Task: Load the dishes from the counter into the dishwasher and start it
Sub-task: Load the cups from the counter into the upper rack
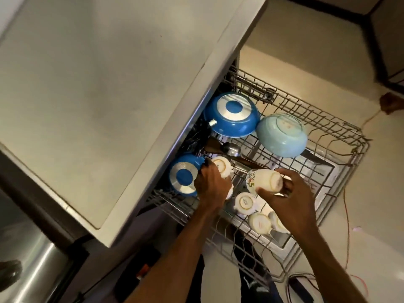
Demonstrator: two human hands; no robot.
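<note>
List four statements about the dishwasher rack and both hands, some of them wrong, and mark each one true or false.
1. The right hand holds a flowered mug. True.
2. The light blue bowl sits right way up in the rack. False: it lies bottom up.
3. The large blue pan lies bottom up. True.
4. The left hand is empty. False: it grips a white cup down in the rack, beside the small blue pan.
</note>
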